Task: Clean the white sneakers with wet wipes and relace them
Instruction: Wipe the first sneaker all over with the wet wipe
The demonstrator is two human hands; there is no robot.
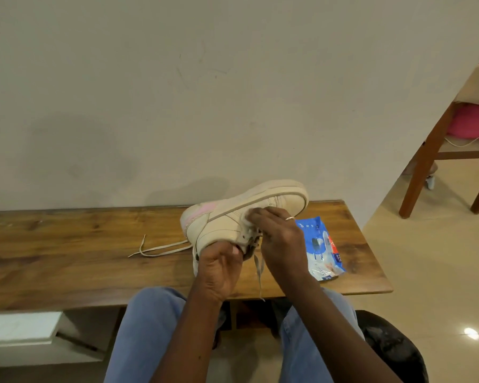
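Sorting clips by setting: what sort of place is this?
Probably a home room: a low dark wooden bench against a plain cream wall, a glossy beige floor, and a brown wooden chair holding a pink cushion.

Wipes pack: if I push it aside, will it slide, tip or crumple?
Likely soft: the pack lies flat and wrinkled on the table. It probably slides rather than tips, being glossy film on smooth wood. It could buckle if pinched.
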